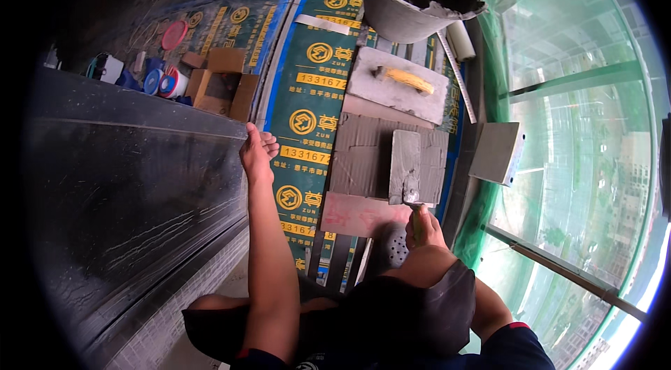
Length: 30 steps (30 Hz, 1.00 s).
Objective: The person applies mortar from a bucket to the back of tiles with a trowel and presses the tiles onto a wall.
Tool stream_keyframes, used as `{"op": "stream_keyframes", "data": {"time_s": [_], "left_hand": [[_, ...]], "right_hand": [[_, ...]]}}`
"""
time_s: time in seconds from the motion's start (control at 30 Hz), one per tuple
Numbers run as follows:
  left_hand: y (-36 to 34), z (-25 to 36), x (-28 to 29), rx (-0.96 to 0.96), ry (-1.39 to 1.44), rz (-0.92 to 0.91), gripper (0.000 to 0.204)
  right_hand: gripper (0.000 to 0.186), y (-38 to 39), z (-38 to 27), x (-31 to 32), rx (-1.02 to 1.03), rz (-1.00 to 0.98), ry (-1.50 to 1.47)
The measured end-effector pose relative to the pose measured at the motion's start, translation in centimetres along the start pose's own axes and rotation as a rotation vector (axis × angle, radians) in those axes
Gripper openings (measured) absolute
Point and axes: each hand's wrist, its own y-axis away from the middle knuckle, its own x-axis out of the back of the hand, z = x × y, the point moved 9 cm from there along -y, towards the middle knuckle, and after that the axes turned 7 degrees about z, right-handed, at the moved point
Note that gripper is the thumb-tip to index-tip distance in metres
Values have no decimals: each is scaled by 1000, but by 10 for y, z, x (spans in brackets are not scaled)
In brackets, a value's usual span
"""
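My right hand [426,229] is closed round the handle of a trowel [405,157], whose long blade is smeared with grey mortar. The blade lies over the right part of a tile [358,160] coated in wet grey mortar. Ridges and streaks mark that coating. Off to the left, my left hand [259,152] is held in the air near the edge of the dark panel, fingers loosely bent and apart, with nothing in it. Beyond the coated tile, a plastering float [412,82] with a yellow handle rests flat.
A large mortar bucket [402,20] stands at the far end. Green printed floor sheeting [302,83] runs beneath. A pale block [497,153] sits by the green netting [552,83] at right. At left are a dark panel [140,181] and an open cardboard box [241,96].
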Motion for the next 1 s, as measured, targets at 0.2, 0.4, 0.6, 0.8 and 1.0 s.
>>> {"op": "stream_keyframes", "data": {"time_s": [0.2,0.4,0.6,0.8,1.0], "left_hand": [[3,-5,21,31,-12,4,59],[3,6,32,17,-8,42,61],[-4,4,44,17,13,57,62],[2,-5,18,35,0,8,62],[-6,2,22,35,29,25,63]], "right_hand": [[55,-9,-16,-130,-26,-346,243],[52,2,-22,-160,-50,-552,566],[59,-14,-73,-128,163,-325,708],[60,-36,-65,-163,44,-449,660],[53,0,-60,-142,337,-523,892]]}}
